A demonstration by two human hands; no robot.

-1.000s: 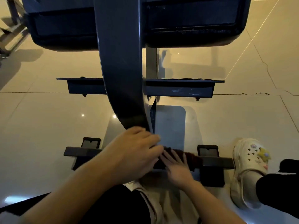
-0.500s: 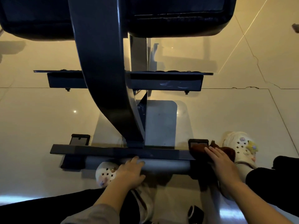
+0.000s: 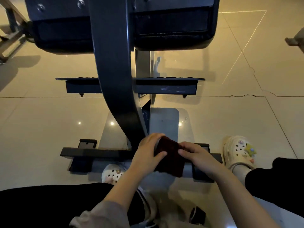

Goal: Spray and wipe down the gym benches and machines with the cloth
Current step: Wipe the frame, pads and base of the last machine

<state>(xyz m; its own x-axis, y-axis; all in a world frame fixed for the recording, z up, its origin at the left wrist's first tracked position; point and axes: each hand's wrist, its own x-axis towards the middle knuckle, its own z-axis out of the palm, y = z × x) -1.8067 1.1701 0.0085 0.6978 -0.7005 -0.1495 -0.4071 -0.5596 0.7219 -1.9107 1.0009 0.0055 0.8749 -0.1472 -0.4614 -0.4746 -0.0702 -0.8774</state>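
Note:
A dark maroon cloth (image 3: 171,153) hangs between my two hands, just above the bench's front base bar (image 3: 95,153). My left hand (image 3: 148,152) grips the cloth's left side, thumb in front and fingers behind. My right hand (image 3: 199,156) pinches its right edge. The curved dark frame post (image 3: 115,71) rises from the bar to the padded seat (image 3: 172,25) overhead. No spray bottle is in view.
A flat footplate crossbar (image 3: 164,87) spans the post higher up. My feet in white clogs stand on the glossy tile floor, one under the bar (image 3: 112,174) and one at the right (image 3: 238,153). Another machine's frame (image 3: 11,30) sits at the far left.
My right hand has brought the cloth from the bar's right end to the middle. My left hand has left the grey tube under the bar and taken hold of the cloth.

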